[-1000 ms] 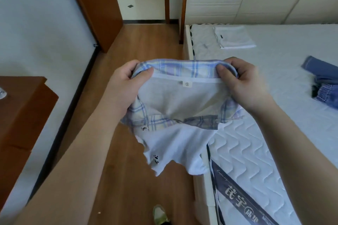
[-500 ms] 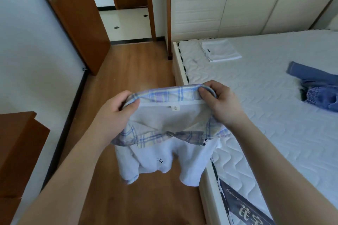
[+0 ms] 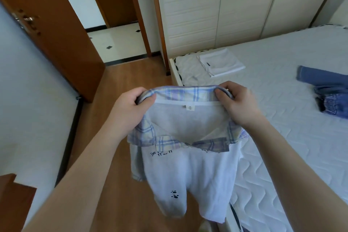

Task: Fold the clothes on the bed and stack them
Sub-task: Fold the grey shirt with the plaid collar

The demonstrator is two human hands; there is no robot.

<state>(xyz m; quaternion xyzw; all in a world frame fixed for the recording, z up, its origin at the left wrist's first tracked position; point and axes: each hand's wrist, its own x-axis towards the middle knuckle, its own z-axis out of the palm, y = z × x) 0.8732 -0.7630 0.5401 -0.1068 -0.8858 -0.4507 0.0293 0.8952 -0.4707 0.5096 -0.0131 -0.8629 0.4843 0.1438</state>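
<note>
Shirt held by collar, off the bed

Your left hand [image 3: 130,111] and right hand [image 3: 239,103] pinch the shirt [image 3: 188,165] collar; its hem hangs below them, partly hiding the bed [image 3: 282,137] edge. The chest print is illegible.

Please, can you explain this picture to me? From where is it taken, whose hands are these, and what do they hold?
The camera sits on a person's head and looks forward and down. The left hand and right hand each grip the plaid collar of a small white shirt, which hangs in the air beside the bed. On the mattress lie a folded white cloth and rumpled blue jeans, not folded. No robot is here.
</note>
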